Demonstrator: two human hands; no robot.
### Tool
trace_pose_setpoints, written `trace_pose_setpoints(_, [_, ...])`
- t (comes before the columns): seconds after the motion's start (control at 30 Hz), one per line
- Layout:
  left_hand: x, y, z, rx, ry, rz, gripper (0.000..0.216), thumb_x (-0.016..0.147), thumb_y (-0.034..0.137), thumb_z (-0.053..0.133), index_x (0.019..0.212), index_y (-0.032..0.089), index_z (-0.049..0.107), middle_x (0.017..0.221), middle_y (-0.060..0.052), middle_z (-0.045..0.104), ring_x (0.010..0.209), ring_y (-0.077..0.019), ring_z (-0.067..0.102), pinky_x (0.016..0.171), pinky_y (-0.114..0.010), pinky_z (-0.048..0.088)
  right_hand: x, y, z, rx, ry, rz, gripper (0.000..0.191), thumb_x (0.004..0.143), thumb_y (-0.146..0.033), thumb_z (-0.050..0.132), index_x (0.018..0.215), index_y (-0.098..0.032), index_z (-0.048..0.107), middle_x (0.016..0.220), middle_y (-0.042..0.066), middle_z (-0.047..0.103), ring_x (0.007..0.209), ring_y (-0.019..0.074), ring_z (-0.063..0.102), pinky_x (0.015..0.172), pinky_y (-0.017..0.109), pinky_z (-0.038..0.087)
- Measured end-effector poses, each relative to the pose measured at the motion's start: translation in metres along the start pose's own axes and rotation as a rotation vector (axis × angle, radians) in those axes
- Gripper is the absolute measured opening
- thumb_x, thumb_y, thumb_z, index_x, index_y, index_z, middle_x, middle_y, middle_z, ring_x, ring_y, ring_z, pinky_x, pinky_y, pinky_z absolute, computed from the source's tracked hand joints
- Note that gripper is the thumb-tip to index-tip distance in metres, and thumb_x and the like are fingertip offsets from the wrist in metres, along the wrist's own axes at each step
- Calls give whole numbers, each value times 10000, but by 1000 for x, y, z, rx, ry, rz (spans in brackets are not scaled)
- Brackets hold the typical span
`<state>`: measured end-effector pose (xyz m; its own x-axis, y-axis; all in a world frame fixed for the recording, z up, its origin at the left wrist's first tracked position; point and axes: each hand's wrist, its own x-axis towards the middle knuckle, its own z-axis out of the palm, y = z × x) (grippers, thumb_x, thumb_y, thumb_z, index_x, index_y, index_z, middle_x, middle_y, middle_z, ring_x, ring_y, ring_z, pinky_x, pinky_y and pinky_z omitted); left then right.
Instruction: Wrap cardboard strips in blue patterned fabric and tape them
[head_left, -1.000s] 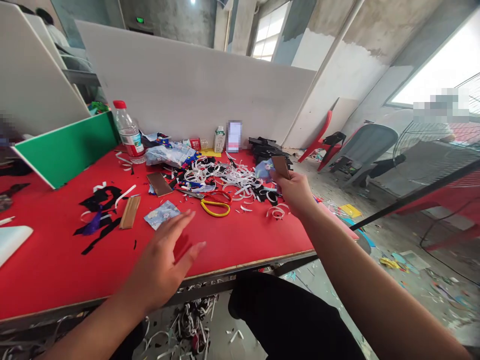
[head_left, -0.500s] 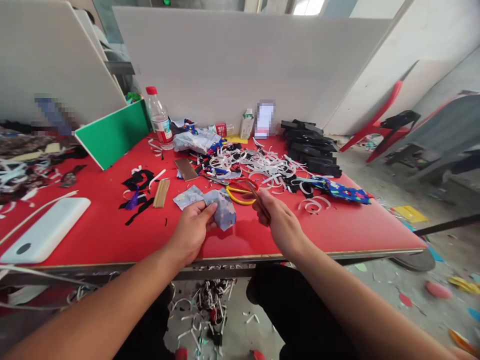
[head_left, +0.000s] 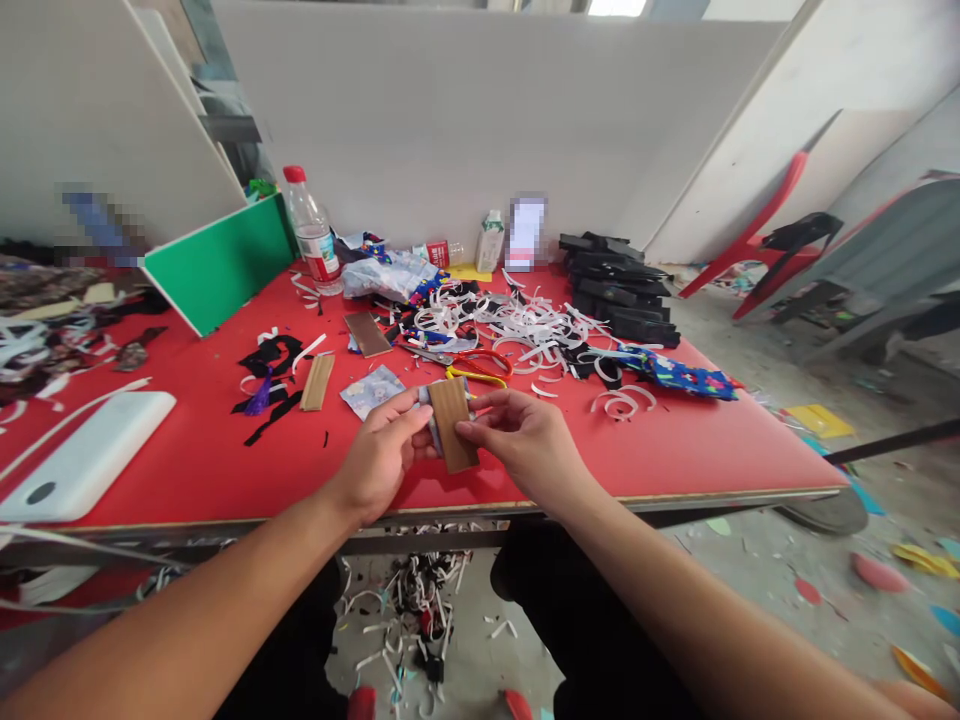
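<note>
A flat brown rectangular strip [head_left: 453,428] lies against a light-blue printed cloth piece, whose edges show behind it. My left hand [head_left: 384,448] is closed on the cloth, thumb at the strip's left edge. From the right, my right hand [head_left: 529,432] pinches the strip between thumb and fingers. Another light-blue printed cloth piece [head_left: 373,390] lies flat on the red tabletop [head_left: 285,480], just beyond my left hand. Scissors with red and yellow handles [head_left: 480,372] rest behind both hands. Two more brown strips lie on the table, one tan [head_left: 318,382] and one darker [head_left: 367,335].
White curled strips [head_left: 532,325] and dark scraps cover the back middle. Stacked black folded pieces [head_left: 615,285] and a blue patterned cloth [head_left: 682,372] lie right. A bottle [head_left: 315,240], green board [head_left: 225,265] and white power bank [head_left: 90,455] stand or lie left. Scraps litter the floor.
My right hand has moved left, bringing the brown strip onto the cloth in my left hand. The view has shifted slightly.
</note>
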<state>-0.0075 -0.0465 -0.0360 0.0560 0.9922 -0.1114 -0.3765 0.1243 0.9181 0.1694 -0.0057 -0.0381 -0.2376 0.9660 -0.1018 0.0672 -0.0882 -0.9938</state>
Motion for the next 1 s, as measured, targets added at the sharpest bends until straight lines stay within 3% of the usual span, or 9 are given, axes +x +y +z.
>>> trace_pose_setpoints(0.1, [0,2,0,56,9,41,448,807,424,869,1145,157,746,983,-104,828,823,-254,789,692,-325,625,-1,-1,1,22,-3,-22,456,624,-381,936,988,-198,733,750,-16,671,655,141,585,620,304,492])
trace_pose_setpoints(0.2, [-1,2,-2,113,-34,52,444,837,424,858,1194,183,749,976,-88,832,824,-255,797,701,-330,635,-3,-4,1,124,-117,-14,459,684,-455,916,1040,-204,771,899,30,729,790,165,644,717,317,542])
trace_pose_setpoints(0.3, [-3,3,-3,202,-88,58,451,874,433,825,1246,193,738,984,-90,837,843,-257,805,741,-330,638,-3,-6,2,200,-218,10,414,722,-556,881,910,-192,817,790,21,728,715,148,613,698,316,535])
trace_pose_setpoints(0.43, [-4,3,-3,268,-75,45,573,889,430,803,1390,207,638,904,-74,838,786,-246,805,784,-360,650,-3,-5,3,244,-156,22,422,656,-532,931,860,-178,827,738,8,723,642,126,572,642,305,512])
trace_pose_setpoints(0.63, [-3,1,-2,326,-42,-24,608,845,505,815,1314,150,662,783,-74,808,576,-211,734,500,-285,588,0,-2,4,305,-59,91,472,618,-473,959,951,-171,817,877,50,784,703,145,653,660,318,563])
trace_pose_setpoints(0.87, [-5,0,1,326,-74,-134,709,792,541,857,1327,145,612,692,-64,783,489,-223,730,409,-245,519,2,1,6,324,-64,163,492,623,-482,955,954,-171,766,816,20,753,605,116,618,506,261,507])
trace_pose_setpoints(1.0, [-6,1,3,350,-64,-151,755,786,556,860,1359,166,561,650,-36,766,437,-216,710,374,-223,486,-1,-1,4,288,-121,172,637,621,-440,973,1148,-161,749,722,4,747,565,135,625,463,261,497])
